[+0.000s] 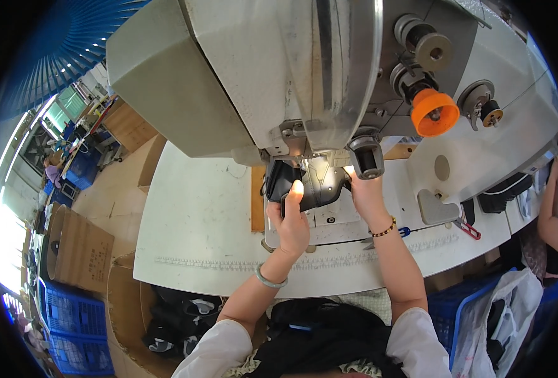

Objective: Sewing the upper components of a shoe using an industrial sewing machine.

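Note:
Under the lit head of a sewing machine (241, 75) lies a black leather-like piece (322, 189), curved and folded, with small round holes at its right side. I cannot tell exactly what it is part of. My left hand (290, 225) grips its near left edge, thumb on top and fingers partly underneath. At its right edge, my right hand (368, 200) holds on; the machine's lower right parts cover some of its fingertips. The needle area is mostly hidden by the machine head.
A printed ruler scale (228, 263) runs along the near edge of the white table (184, 214). Scissors (389, 235) and a red-handled tool (468, 229) lie at right. A cardboard box (120, 315) of black pieces stands lower left, a blue basket (458, 309) lower right. Another person's arm (550, 208) shows far right.

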The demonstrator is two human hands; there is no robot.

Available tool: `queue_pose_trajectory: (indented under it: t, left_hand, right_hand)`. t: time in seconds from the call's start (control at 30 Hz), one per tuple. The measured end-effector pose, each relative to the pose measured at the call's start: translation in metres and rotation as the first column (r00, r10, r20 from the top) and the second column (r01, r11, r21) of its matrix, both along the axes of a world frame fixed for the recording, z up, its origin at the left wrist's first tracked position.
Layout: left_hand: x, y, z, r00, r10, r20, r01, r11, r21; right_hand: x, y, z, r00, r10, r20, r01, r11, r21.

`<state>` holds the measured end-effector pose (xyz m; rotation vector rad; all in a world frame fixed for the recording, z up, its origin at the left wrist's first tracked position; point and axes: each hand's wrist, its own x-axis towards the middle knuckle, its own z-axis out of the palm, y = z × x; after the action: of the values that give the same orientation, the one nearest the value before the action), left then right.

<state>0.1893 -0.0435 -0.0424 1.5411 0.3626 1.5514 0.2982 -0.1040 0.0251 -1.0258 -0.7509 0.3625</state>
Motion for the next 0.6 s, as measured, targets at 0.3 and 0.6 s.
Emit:
queue_pose_trajectory:
  t: [0.3, 0.6]
  left_hand:
    - [-0.006, -0.003, 0.007, 0.823, 0.494, -0.28, -0.3, 0.797, 0.524]
    - [-0.002, -0.009, 0.02, 0.976, 0.149, -0.158, -0.146, 0.989, 0.033]
  right_hand:
    - [0.003, 0.009, -0.014, 0.986, 0.052, -0.159, -0.028, 0.988, 0.15]
    - [-0.001, 0.005, -0.007, 0.984, 0.061, -0.169, -0.033, 0.986, 0.165]
